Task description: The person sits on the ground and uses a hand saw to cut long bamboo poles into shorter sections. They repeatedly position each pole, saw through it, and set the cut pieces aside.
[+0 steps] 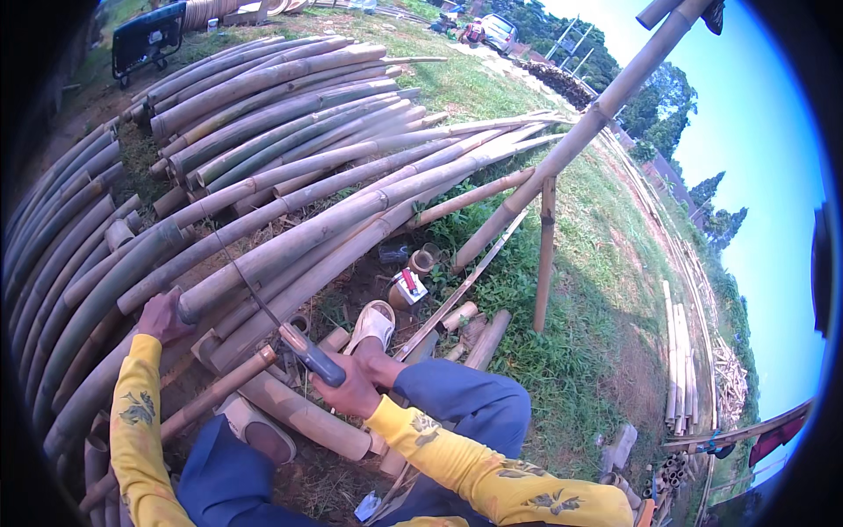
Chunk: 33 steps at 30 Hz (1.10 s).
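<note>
My right hand (349, 386) is closed round the dark handle of a thin-bladed hand saw (312, 353). The narrow blade runs up and to the left, across a thick bamboo pole (255, 261) a short way in from its cut end. At that near end, my left hand (164, 318) grips the pole, its fingers partly hidden. More bamboo poles lie beneath and beside this one. Below the saw, a shorter brown bamboo pole (219, 391) slants between my legs, and a thick cut length (303, 415) lies by my sandalled feet.
Stacked bamboo poles (281, 97) fill the left and far left. An upright slanting bamboo post (571, 145) with a prop stands to the right on grass. A small box with a red item (408, 285) rests on a bamboo stump near my foot. A parked vehicle (499, 33) is far off.
</note>
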Available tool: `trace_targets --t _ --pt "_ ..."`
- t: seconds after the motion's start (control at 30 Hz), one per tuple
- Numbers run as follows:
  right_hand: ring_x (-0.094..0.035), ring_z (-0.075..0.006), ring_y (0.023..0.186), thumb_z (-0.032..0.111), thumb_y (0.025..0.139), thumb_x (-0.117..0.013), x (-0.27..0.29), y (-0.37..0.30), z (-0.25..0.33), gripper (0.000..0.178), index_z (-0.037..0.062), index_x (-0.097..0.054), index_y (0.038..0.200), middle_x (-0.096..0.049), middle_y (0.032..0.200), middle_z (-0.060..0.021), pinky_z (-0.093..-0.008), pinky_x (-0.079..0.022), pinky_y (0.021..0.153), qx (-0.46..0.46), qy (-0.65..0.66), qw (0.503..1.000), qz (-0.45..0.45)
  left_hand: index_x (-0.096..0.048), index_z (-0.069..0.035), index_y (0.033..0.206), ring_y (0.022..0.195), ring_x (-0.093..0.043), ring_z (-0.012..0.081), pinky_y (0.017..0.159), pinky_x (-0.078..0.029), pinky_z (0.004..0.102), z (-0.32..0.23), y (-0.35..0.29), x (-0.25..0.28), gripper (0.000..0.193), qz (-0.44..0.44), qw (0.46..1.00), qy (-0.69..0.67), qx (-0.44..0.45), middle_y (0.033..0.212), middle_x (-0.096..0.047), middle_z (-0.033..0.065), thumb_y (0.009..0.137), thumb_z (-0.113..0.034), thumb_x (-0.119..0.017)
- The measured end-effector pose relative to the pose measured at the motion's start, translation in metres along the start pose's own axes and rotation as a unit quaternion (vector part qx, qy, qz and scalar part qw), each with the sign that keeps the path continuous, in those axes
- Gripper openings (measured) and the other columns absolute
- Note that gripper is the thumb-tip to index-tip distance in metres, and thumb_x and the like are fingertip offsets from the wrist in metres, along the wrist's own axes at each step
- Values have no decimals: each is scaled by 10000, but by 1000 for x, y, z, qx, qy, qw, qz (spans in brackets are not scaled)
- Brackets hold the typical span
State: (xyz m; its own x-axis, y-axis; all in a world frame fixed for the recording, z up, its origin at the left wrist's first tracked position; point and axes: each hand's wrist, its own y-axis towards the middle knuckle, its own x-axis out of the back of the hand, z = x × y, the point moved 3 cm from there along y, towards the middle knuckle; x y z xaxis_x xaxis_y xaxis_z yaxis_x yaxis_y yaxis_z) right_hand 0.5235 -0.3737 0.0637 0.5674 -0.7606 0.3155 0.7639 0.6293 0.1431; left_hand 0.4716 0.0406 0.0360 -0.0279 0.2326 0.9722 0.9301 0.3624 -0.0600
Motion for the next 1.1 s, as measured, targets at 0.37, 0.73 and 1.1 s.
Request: trace_targets --t 0.37,0.73,1.1 --pt "-697 -394 771 85 856 -667 25 -147 22 386 74 -671 1242 -681 831 -200 -425 -524 704 -66 18 998 -6 -648 -51 1201 996 -703 438 916 -570 520 19 10 -7 786 -4 999 50 -1 1047 -727 255 584 -455 -921" --pt "-666 -454 763 141 860 -691 -26 1 11 189 18 -659 999 -675 820 -235 -491 -519 678 27 0 1000 5 -674 -45 1135 986 -710 445 930 -567 520 16 -9 16 702 24 999 27 24 1028 -738 254 642 -508 -861" --pt "-645 -245 657 139 860 -736 -12 49 11 193 17 -690 1002 -655 739 -136 -378 -509 638 -10 -43 998 34 -663 -31 1120 1024 -697 455 943 -552 516 -8 -6 28 670 25 999 22 24 1074 -725 269 682 -505 -843"
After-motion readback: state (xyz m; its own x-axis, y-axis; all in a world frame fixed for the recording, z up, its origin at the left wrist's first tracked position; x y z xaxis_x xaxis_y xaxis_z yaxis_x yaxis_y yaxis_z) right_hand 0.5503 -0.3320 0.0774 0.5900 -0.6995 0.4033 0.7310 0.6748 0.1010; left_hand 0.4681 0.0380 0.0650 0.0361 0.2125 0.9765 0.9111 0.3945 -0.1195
